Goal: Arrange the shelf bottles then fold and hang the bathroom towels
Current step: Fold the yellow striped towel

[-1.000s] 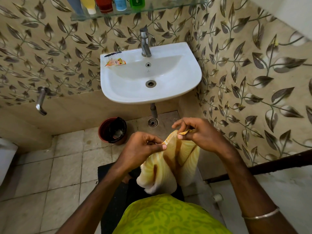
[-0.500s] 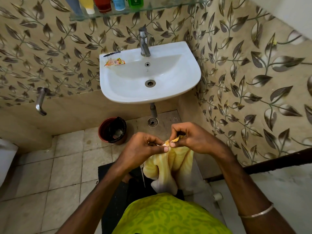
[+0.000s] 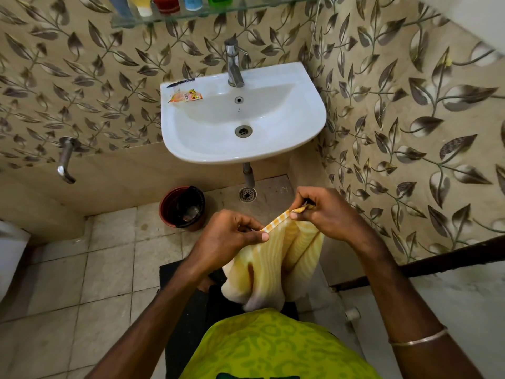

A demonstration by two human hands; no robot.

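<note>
The towel (image 3: 276,258) hangs in front of the person's waist, below the basin (image 3: 300,138) and above the dark floor mat (image 3: 185,310), pinched along its top hem by both hands. The left hand (image 3: 226,236) grips the hem between thumb and curled fingers at the lower left; the right hand (image 3: 325,212) pinches a corner, fingers curled round it, higher and further right, nearer the leaf-patterned side wall (image 3: 410,119). So the held hem runs as a short slanted line between the two hands, rising from left to right, and the cloth falls from it in loose lengthwise folds toward the body, its lower end touching or just above the green shirt (image 3: 273,348)

That is the relation the next move turns on, as I judge it: the towel's long axis hangs down, the hem crosses it, and the hands are near each other with slack between them. To fold cleanly the hem likely needs drawing taut and level first, and the right hand, already on a corner, is the better placed to lead

The bottles (image 3: 166,2) stand in a row on the glass shelf (image 3: 246,8) above the tap (image 3: 233,64), well apart from both hands. No towel rail shows in this view
</note>
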